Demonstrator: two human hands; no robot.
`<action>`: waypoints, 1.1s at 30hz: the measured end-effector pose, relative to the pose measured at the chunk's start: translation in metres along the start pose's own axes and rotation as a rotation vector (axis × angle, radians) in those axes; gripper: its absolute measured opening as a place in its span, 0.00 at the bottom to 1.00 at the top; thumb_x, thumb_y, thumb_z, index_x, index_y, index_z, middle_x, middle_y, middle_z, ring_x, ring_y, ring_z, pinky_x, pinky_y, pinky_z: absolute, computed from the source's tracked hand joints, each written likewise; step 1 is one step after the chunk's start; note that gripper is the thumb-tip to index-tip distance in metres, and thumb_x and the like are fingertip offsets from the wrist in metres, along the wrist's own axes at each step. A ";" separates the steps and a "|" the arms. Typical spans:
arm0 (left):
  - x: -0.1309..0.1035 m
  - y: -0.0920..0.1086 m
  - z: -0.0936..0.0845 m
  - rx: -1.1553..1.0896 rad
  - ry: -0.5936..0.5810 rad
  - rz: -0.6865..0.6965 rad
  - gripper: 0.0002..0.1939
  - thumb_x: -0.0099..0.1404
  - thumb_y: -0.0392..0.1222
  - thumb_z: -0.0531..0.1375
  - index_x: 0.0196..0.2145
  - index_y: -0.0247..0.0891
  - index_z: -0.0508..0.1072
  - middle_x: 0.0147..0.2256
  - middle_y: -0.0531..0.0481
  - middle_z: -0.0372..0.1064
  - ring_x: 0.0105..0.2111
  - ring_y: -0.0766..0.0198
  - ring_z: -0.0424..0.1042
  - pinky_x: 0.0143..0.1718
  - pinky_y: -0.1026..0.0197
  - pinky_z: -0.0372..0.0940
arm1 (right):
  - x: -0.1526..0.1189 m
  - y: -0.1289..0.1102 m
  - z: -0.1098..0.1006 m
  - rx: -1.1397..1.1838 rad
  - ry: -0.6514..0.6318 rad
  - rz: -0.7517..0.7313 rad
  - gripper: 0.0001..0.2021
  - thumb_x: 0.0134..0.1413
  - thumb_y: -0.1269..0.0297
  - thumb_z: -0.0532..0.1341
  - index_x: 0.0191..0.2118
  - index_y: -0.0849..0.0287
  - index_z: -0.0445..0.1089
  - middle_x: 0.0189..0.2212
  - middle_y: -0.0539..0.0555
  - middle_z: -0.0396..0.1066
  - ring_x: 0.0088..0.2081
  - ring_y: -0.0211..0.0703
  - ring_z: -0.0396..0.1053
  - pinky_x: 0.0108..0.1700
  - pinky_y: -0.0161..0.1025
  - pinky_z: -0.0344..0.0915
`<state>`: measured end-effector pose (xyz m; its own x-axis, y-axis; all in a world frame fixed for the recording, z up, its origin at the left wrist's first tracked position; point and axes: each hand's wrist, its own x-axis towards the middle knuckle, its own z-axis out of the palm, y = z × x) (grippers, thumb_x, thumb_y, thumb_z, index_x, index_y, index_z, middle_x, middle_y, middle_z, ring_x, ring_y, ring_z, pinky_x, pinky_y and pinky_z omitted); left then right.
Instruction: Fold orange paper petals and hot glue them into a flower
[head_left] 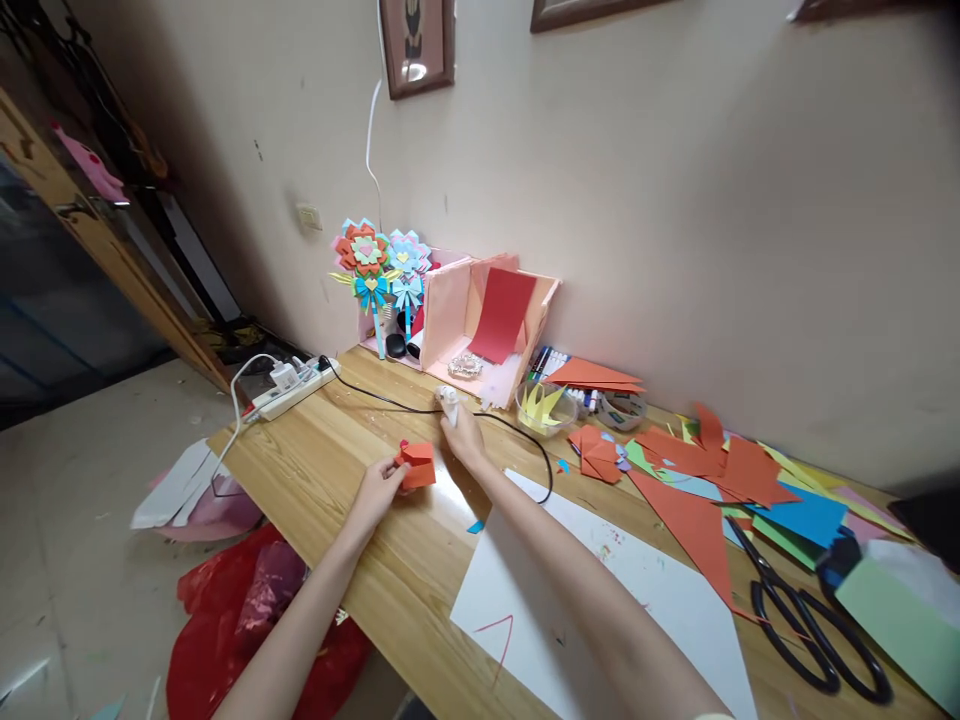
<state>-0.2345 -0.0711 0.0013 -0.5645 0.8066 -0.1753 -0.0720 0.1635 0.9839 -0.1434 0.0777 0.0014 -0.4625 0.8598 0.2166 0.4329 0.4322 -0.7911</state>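
We've got a folded orange paper piece point(420, 466) in our L hand point(379, 490), thumb & fingertips pinching its left end, on or just above the wooden table point(337, 440) (can't tell which), btwn the table's left edge & the white sheet point(547, 600). Our R hand point(463, 438) is curled around what looks like a white hot-glue gun point(448, 396), just in front of the pink organizer point(446, 320).

Risks, as we judge it: if the gun's hot, a drip or a slip could burn our L fingers, b/c they're pinching right at the paper. The black cord point(362, 394) is the other worry: it runs from the power strip point(296, 393) across the tabletop, passes by our R hand & loops near the white sheet, so a snag on our wrist could jerk the gun. Too hard a pinch could prob. crush the folds, since it's only paper. A loose blue scrap point(475, 527) nearby might stick to any stray glue.

Looks: the piece is bright orange, roughly boxy, w/ a crease running across & flat panels either side; a small red bit point(405, 443) shows by its upper left corner. Can't tell if there's any glue on it.
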 end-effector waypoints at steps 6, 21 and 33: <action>0.000 -0.010 0.013 0.086 -0.100 0.044 0.30 0.49 0.45 0.62 0.49 0.32 0.65 0.20 0.54 0.69 0.22 0.66 0.69 0.26 0.65 0.62 | -0.051 0.001 -0.071 0.114 0.084 -0.060 0.14 0.55 0.57 0.51 0.37 0.62 0.67 0.29 0.55 0.69 0.30 0.44 0.65 0.35 0.39 0.60; 0.000 -0.014 0.028 0.297 -0.053 0.176 0.16 0.55 0.52 0.57 0.27 0.35 0.72 0.26 0.49 0.71 0.25 0.64 0.68 0.28 0.64 0.61 | -0.144 0.033 -0.094 0.233 -0.082 0.013 0.15 0.54 0.55 0.54 0.36 0.60 0.72 0.25 0.53 0.71 0.30 0.47 0.68 0.33 0.39 0.64; -0.006 -0.018 0.034 0.353 -0.062 0.209 0.14 0.55 0.51 0.57 0.24 0.35 0.69 0.20 0.55 0.63 0.20 0.69 0.58 0.22 0.67 0.53 | -0.142 0.028 -0.089 0.254 -0.180 -0.018 0.16 0.56 0.58 0.52 0.46 0.58 0.69 0.43 0.57 0.72 0.43 0.51 0.68 0.48 0.46 0.61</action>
<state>-0.2019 -0.0597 -0.0169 -0.4853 0.8742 0.0142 0.3310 0.1687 0.9284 0.0033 -0.0076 -0.0007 -0.6074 0.7811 0.1448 0.2270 0.3453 -0.9106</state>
